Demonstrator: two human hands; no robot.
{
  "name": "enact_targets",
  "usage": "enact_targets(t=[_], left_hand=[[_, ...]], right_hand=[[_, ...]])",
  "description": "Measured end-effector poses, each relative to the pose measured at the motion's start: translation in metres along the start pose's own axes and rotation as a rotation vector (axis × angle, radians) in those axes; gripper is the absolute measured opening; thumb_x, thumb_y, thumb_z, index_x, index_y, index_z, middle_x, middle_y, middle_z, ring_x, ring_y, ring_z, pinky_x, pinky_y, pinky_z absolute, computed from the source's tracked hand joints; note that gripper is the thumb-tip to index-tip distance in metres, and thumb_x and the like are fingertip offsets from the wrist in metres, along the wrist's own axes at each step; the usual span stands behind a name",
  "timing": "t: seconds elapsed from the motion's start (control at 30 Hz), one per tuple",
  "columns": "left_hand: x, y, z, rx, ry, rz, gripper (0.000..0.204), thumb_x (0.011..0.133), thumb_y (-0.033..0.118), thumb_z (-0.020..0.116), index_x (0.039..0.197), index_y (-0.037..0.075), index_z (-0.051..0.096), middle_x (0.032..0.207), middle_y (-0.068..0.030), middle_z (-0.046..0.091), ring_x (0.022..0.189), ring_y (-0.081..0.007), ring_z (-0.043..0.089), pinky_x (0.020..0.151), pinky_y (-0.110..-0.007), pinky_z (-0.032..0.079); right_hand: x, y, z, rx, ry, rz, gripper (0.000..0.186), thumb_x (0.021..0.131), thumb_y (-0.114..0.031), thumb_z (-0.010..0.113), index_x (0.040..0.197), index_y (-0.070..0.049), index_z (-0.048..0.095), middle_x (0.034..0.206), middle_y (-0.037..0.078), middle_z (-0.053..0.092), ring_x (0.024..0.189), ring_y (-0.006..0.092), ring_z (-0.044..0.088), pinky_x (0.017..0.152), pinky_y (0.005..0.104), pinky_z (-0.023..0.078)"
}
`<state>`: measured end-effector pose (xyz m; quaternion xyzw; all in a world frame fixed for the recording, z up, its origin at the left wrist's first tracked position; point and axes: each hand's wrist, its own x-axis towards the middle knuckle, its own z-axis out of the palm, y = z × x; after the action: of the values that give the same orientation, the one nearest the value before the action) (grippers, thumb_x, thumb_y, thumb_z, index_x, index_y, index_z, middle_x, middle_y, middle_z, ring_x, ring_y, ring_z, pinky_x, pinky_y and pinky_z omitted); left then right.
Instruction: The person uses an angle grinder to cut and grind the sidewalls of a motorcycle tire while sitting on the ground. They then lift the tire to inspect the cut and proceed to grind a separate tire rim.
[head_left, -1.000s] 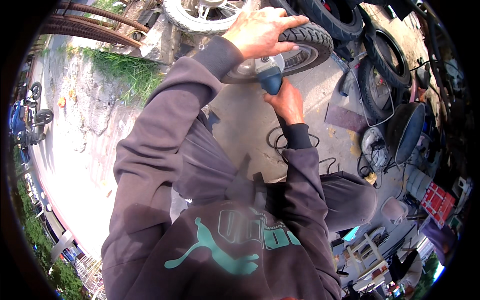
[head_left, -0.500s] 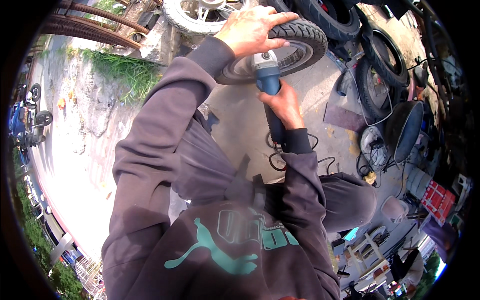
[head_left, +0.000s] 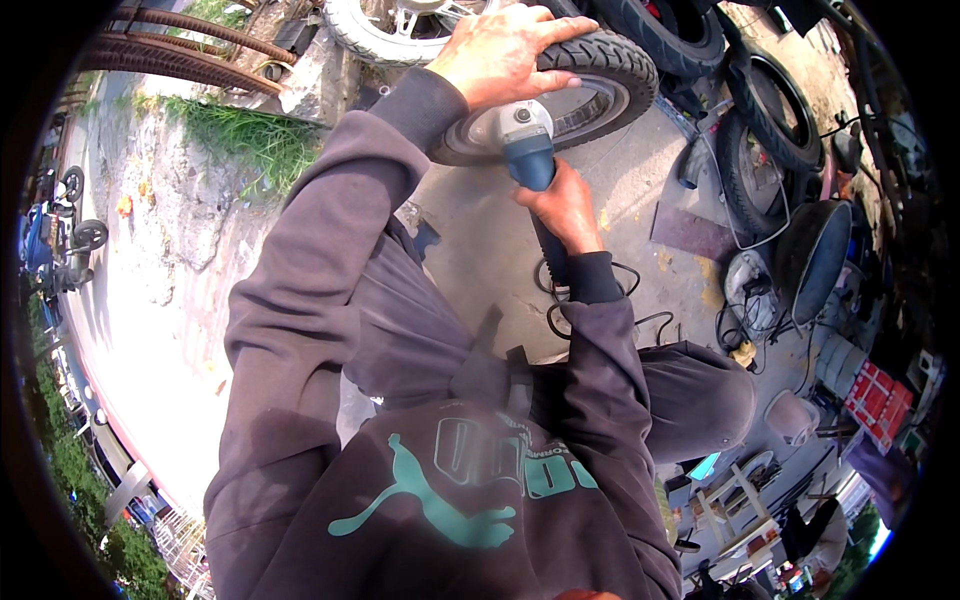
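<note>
Nearest the body, black cable [head_left: 637,280] lies looped on the concrete ground [head_left: 470,255]. Just beyond it, the right hand [head_left: 568,212] is closed around a blue angle grinder [head_left: 530,168]. Against the view 1 second earlier, the grinder has shifted slightly left and turned so the top of its silver head [head_left: 523,118] faces up. The grinder's head now sits over the inner rim, so the work appears to be at a different spot; whether its disc touches metal is hidden. Farther out, the wheel [head_left: 605,102] stands tilted and has moved a little left. The left hand [head_left: 508,58] keeps its place on the tyre, fingers spread over the tread, seemingly steadying it. Behind, a white-spoked wheel [head_left: 350,42] and 2 loose black tyres [head_left: 690,60] lie close by.
</note>
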<state>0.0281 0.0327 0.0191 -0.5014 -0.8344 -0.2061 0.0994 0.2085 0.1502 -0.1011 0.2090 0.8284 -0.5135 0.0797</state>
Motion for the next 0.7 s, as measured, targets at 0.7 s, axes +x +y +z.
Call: enact_targets(t=[0.7], left_hand=[[-0.003,-0.001,0.002,0.009,-0.036,-0.071,0.067,0.09,0.048,0.074,0.15,0.028,0.052,0.114,-0.0103,0.063,0.108,-0.0313,0.065,0.091,-0.045,0.056]], right_hand=[[-0.001,-0.001,0.0,0.13,-0.02,-0.007,0.052,0.071,-0.025,0.081,0.113,0.002,0.068,0.093,0.013,0.073,0.083,0.022,0.069,0.077,0.0365,0.054]])
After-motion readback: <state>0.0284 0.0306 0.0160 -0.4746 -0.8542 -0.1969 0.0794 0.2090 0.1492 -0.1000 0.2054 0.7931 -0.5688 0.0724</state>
